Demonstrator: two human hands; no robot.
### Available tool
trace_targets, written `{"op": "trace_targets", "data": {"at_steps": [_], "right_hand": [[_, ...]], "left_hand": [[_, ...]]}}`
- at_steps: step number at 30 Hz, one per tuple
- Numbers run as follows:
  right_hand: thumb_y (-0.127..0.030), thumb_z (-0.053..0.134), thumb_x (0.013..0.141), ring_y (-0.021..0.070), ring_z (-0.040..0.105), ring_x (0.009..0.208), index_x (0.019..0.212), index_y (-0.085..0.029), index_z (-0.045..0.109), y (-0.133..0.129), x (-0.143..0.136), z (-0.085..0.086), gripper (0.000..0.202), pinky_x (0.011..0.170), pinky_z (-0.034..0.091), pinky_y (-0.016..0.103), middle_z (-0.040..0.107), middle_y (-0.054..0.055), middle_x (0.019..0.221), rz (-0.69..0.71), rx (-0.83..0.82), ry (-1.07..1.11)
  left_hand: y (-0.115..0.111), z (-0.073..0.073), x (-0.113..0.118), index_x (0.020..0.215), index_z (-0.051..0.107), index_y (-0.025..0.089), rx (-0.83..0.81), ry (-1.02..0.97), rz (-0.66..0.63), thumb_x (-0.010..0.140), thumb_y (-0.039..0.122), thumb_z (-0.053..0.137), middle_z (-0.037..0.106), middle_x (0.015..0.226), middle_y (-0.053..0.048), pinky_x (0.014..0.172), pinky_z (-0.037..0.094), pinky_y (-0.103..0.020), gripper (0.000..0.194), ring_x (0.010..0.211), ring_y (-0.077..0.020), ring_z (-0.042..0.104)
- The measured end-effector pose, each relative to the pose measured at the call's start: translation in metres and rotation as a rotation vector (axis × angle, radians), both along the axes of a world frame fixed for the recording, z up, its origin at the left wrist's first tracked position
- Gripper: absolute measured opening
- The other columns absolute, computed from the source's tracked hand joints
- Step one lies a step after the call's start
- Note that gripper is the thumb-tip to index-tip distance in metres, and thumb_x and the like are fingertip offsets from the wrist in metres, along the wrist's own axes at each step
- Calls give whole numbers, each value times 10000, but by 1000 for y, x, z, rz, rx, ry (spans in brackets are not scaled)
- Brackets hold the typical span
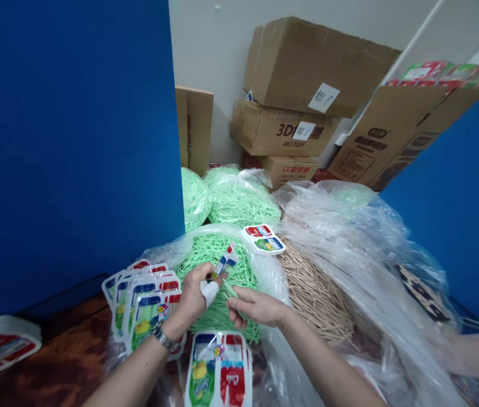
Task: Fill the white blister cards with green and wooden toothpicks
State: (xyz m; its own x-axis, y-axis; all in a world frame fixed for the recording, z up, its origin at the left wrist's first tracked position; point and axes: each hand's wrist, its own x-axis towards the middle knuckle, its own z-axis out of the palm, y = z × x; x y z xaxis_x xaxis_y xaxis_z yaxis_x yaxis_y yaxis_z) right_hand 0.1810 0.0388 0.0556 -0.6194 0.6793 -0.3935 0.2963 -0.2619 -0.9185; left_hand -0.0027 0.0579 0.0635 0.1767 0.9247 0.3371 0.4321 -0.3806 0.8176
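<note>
My left hand [192,294], with a watch on its wrist, is closed around a small printed package [225,261] with blue, white and red parts, seen mostly from its edge. My right hand [260,305] pinches a few thin green candy sticks [229,289] beside the package. Both hands are above an open clear bag full of green candy sticks [199,251]. Nearest me lies a printed Sprite and Cola pack [219,370]. Several similar filled packs [148,316] overlap to the left. Another pack [264,239] rests on the bag's far rim.
Brown sticks [313,288] fill a plastic bag on the right. Closed bags of green sticks [243,198] stand behind. Cardboard boxes [285,130] are stacked by the wall. Blue panels [69,141] flank both sides. Another person's blurred arm [477,353] reaches in at right.
</note>
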Motion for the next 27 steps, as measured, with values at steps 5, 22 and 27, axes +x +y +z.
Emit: {"op": "trace_targets", "data": {"at_steps": [5, 22, 27], "right_hand": [[-574, 489, 863, 91, 524, 506, 771, -212, 408, -3, -3, 1, 383, 485, 427, 219, 532, -55, 639, 17, 131, -92], [-518, 589, 829, 117, 529, 594, 929, -217, 485, -10, -13, 46, 333, 589, 449, 273, 473, -46, 688, -818, 174, 575], [-469, 391, 953, 171, 592, 775, 986, -243, 439, -14, -33, 71, 233, 778, 484, 363, 515, -24, 713, -922, 587, 493]], "left_hand": [[-3, 3, -2, 623, 352, 218, 7, 12, -1, 801, 221, 547, 351, 628, 51, 560, 288, -250, 264, 588, -133, 361], [-39, -14, -8, 608, 389, 210, -222, -177, 71, 777, 344, 649, 344, 596, 59, 518, 293, -225, 338, 547, -118, 355], [-50, -14, 2, 588, 415, 203, -136, -157, 29, 785, 296, 654, 400, 592, 52, 530, 322, -232, 323, 555, -127, 403]]}}
